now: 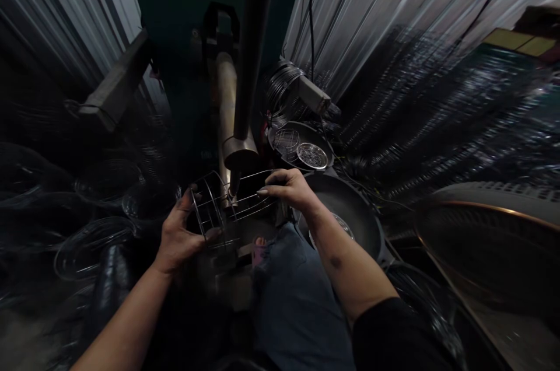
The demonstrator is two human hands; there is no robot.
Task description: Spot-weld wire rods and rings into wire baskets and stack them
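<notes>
A wire basket frame (pixel 214 207) of thin metal rods lies between my hands, around the lower end of a machine's metal arm (pixel 227 97). At its left end my left hand (pixel 175 237) grips the ringed part, thumb below and fingers above. My right hand (pixel 291 187) pinches the long wires at the other end between thumb and fingers. Just above the frame, a dark upright rod (pixel 254 50) ends in a metal block (pixel 240 152) with a narrow tip. Shadow hides part of the frame's underside.
To the right, a black basin (pixel 365 213) and a smaller basin (pixel 273 146) hold round wire pieces. Behind them sits a wire coil (pixel 284 91). Several wire rings (pixel 98 242) are heaped at left. Stacked shiny wirework (pixel 437 108) and a large fan-like round guard (pixel 490 207) stand at right.
</notes>
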